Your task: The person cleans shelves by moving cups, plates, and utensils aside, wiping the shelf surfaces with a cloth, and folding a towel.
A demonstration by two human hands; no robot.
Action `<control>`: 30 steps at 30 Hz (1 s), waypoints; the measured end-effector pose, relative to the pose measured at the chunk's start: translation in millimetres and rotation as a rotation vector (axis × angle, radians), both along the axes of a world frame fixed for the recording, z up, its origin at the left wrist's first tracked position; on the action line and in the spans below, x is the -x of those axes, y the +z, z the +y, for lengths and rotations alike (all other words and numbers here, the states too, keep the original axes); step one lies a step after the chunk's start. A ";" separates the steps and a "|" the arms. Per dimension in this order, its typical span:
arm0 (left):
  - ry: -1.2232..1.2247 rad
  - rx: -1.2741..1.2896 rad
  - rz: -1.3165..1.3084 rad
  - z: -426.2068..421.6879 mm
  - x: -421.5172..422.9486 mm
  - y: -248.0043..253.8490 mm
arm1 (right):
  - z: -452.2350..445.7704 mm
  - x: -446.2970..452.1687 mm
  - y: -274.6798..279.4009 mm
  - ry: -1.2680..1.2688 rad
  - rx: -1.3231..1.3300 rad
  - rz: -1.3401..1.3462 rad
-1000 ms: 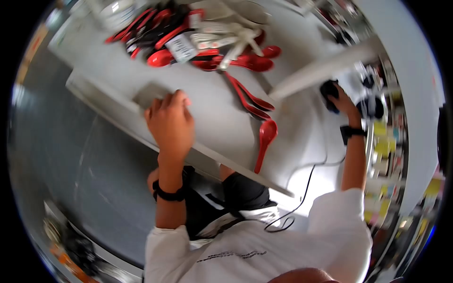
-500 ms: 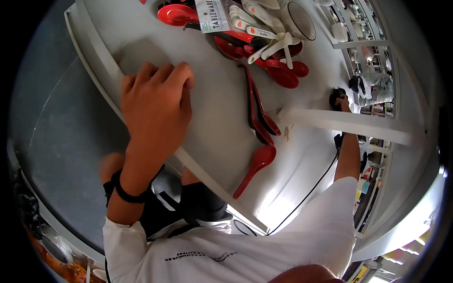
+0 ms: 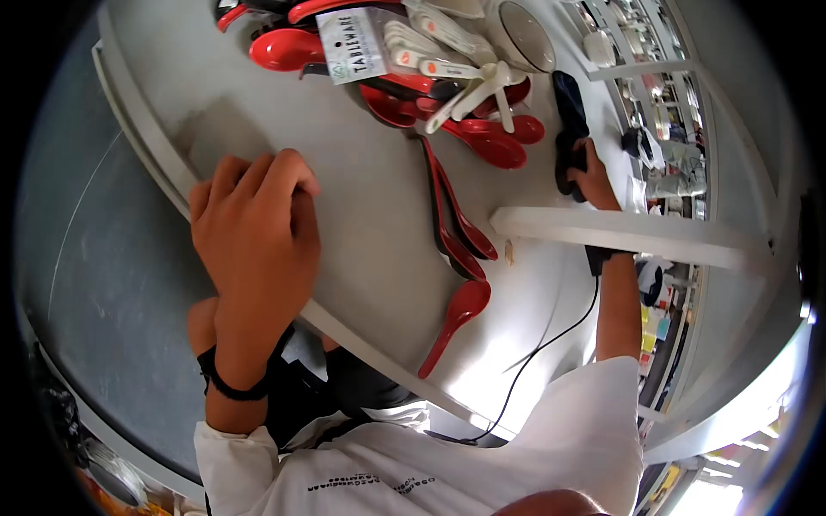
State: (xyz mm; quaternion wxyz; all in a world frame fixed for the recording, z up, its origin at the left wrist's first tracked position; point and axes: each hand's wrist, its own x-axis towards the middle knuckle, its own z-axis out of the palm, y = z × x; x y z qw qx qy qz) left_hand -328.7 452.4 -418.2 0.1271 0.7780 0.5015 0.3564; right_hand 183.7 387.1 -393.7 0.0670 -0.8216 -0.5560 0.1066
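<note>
My left hand (image 3: 262, 232) is over the near edge of the white shelf (image 3: 370, 232), its fingers curled in a loose fist with nothing showing in them. To the right, beyond a white upright, my right hand (image 3: 595, 179) grips a long black object (image 3: 570, 107); its kind is unclear. Between the hands lie two red-and-black spoons (image 3: 447, 228) side by side and a red spoon (image 3: 466, 305). Farther back, a pile holds red spoons (image 3: 490, 146), white spoons (image 3: 482, 82) and a packet labelled TABLEWARE (image 3: 353, 47).
A white post (image 3: 619, 225) crosses in front of my right forearm. Beside the pile is a translucent container (image 3: 525, 36). A black cable (image 3: 551, 340) runs down by my right arm. Shelves with bowls (image 3: 600, 49) stand at the far right.
My right hand has come further into view over the shelf, bringing the black object toward the spoon pile. My left hand stays curled, appearing slightly lower and left as the view shifts.
</note>
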 end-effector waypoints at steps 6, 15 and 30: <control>0.007 -0.010 -0.080 3.8 2.0 -8.1 | -103.3 -146.9 -21.8 -0.171 0.099 -0.320; -0.025 -0.014 -0.147 6.7 5.3 -9.3 | 39.1 -22.2 -11.1 -0.011 -0.057 0.128; 0.098 -0.066 -0.173 10.7 -0.7 -18.1 | 68.8 50.2 1.8 -0.086 0.177 0.224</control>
